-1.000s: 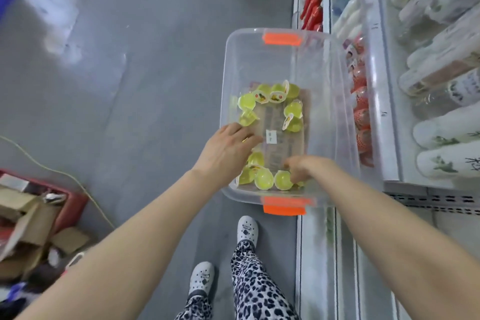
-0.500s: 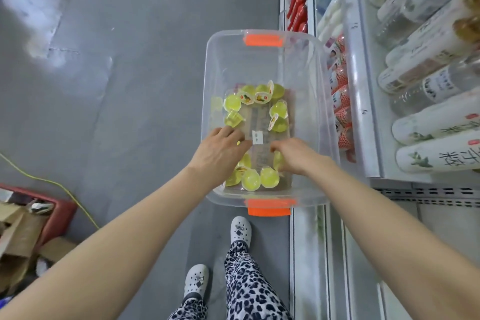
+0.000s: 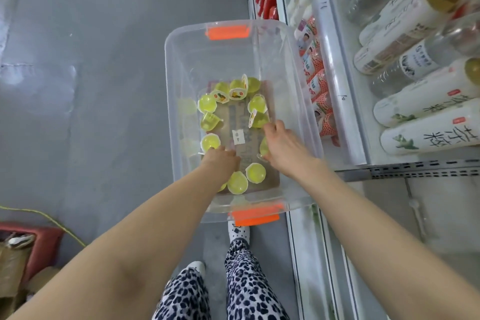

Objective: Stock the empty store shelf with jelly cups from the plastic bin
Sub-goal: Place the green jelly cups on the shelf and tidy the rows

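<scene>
Head view, single wide-angle lens. Worn at head height, facing forward and steeply down. Clear bin (image 3: 181, 65) near, at frame centre; grey floor (image 3: 104, 60) across the left; shelving (image 3: 337, 86) down the right edge; wearer's legs (image 3: 233, 293) bottom centre.

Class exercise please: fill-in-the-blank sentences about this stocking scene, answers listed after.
The left hand and right hand reach for jelly cups in a clear plastic ____.
Its handle clips are ____.
Bottles lie on shelves to the person's ____.
The trousers have a ____ print.
Missing words: bin; orange; right; leopard.
</scene>
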Demonstrator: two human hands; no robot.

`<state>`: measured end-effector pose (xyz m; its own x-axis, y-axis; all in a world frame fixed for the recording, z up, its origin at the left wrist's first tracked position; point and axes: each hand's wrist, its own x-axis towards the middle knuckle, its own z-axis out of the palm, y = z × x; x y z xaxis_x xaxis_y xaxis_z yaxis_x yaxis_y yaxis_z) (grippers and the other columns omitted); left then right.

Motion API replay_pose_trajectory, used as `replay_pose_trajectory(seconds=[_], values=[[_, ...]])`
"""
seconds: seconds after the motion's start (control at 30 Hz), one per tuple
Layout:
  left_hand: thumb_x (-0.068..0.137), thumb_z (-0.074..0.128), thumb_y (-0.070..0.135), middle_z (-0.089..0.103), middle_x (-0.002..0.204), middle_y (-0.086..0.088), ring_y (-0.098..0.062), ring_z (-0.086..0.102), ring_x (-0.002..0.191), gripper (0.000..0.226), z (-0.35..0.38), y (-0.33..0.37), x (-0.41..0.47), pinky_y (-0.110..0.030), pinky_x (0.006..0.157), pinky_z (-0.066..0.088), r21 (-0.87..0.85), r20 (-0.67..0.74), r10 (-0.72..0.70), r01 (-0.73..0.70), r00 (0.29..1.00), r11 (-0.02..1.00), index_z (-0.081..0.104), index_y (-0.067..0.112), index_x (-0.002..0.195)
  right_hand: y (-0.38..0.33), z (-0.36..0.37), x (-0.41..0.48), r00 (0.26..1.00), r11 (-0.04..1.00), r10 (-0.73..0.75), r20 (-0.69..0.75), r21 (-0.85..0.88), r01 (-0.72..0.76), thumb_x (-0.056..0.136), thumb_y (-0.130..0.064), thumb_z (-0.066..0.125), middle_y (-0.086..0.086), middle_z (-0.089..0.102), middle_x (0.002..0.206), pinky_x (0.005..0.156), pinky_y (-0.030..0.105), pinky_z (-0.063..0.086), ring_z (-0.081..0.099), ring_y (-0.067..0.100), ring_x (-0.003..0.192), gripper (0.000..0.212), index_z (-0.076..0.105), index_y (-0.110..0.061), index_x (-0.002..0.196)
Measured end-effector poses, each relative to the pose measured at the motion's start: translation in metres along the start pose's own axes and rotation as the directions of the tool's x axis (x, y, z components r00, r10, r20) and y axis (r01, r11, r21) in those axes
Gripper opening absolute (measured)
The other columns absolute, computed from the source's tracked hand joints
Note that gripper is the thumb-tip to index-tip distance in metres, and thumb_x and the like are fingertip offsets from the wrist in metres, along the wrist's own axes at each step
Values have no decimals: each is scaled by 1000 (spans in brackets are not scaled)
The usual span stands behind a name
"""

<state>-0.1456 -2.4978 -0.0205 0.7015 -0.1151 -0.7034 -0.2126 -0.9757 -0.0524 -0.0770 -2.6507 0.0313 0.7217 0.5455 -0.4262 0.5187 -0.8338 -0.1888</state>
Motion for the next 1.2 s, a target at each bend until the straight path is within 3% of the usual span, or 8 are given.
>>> replay_pose_trajectory(seconds=[0.17, 0.43, 0.53, 0.63, 0.77, 0.9, 1.03, 1.2], values=[[93, 50, 13, 47, 136, -4, -30, 39, 126, 45, -5, 1, 5, -37, 96, 37, 76, -39, 18, -15, 999, 997, 41, 21, 136, -4, -2, -12, 999, 997, 26, -30, 68, -24, 88, -25, 68, 13, 56, 116, 88, 45, 48, 50, 32, 101, 56, 33, -14, 130], [98, 35, 40, 49, 129, -19, -38, 47, 117, 44, -42, -20, -19, -42, 96, 41, -206, -143, 120, -148, 982, 967, 47, 13, 130, -27, -26, -66, 866, 939, 312, -390, 266, -218, 90, -37, 63, 11, 45, 118, 84, 38, 50, 54, 27, 99, 49, 47, -19, 133], [100, 35, 46, 55, 125, -17, -37, 55, 112, 47, -62, -32, -38, -41, 95, 44, -549, -184, 149, -227, 972, 805, 47, 12, 130, -41, -31, -96, 759, 864, 456, -464, 436, -253, 88, -29, 66, 13, 49, 120, 91, 37, 44, 52, 31, 108, 50, 50, -17, 134], [93, 39, 63, 57, 109, -3, -22, 61, 90, 64, -75, -39, -62, -37, 81, 54, -824, -223, 172, -280, 959, 492, 47, 12, 132, -56, -35, -130, 611, 757, 611, -504, 598, -264, 81, -26, 71, 9, 56, 115, 85, 28, 40, 55, 27, 105, 51, 54, -20, 129], [85, 50, 65, 61, 96, 4, -11, 58, 73, 64, -87, -32, -103, -22, 61, 53, -920, -286, 262, -341, 922, 193, 58, 14, 123, -77, -34, -180, 421, 590, 774, -474, 780, -206, 75, -28, 75, -5, 60, 109, 80, 26, 42, 57, 18, 102, 48, 55, -25, 118], [83, 51, 58, 60, 83, 2, -8, 57, 67, 49, -95, -9, -143, -22, 69, 51, -883, -364, 447, -455, 817, 112, 63, 16, 105, -95, -29, -234, 259, 431, 883, -390, 894, -122, 73, -27, 79, -5, 63, 112, 88, 34, 50, 61, 14, 100, 44, 58, -30, 111], [94, 56, 19, 62, 86, 5, -7, 60, 74, 11, -99, 35, -178, -22, 76, 56, -893, -374, 618, -449, 692, -37, 61, 13, 103, -107, -19, -298, 156, 387, 915, -372, 919, -77, 81, -25, 74, 1, 58, 118, 96, 35, 48, 59, 17, 107, 42, 59, -23, 120], [85, 68, 3, 67, 104, 2, -15, 61, 95, 31, -94, 104, -220, -30, 79, 58, -829, -432, 688, -558, 584, -46, 64, 23, 108, -123, 5, -390, 15, 362, 932, -362, 932, -24, 80, -31, 75, -3, 65, 111, 86, 30, 52, 63, 12, 98, 41, 59, -27, 117]])
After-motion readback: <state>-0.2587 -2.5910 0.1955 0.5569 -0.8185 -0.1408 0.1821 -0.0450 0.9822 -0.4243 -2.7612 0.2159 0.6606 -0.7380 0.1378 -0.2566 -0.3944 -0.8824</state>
